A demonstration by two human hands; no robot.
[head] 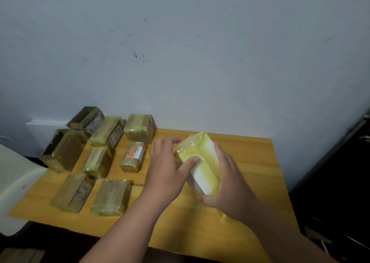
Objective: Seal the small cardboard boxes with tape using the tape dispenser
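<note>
A white box (202, 168) wrapped in yellowish tape is held tilted above the wooden surface (250, 162), right of its middle. It is clasped between both hands: the left hand (166, 172) is laid against its left side with the thumb pressed on the taped top face, and the right hand (224, 180) is curled round its right side and lower end, so each grip is closed on the box. Eight taped brown cardboard boxes (109, 196) are set in rough rows on the left part of the surface, apart from the held box. A pale wall (180, 62) is seen behind.
</note>
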